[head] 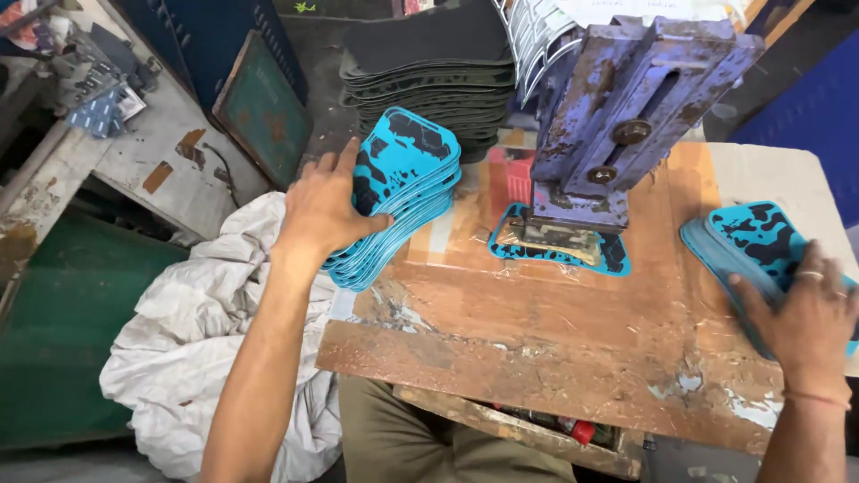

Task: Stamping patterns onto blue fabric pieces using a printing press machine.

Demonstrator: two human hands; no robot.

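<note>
My left hand (pixel 324 207) grips a thick, tilted stack of blue pieces with black patches (pixel 403 192) at the left edge of the worn wooden bench (pixel 537 331). My right hand (pixel 805 313) rests on a second, lower stack of the same blue pieces (pixel 747 237) at the right edge. Between them a single blue piece (pixel 559 250) lies flat under the foot of a purple metal press (pixel 617 116).
A pile of dark grey sheets (pixel 429 80) stands behind the left stack. A crumpled white sack (pixel 224 331) lies on the floor to the left, beside a green board (pixel 259 112). A red-capped item (pixel 582 432) shows beneath the bench's front edge.
</note>
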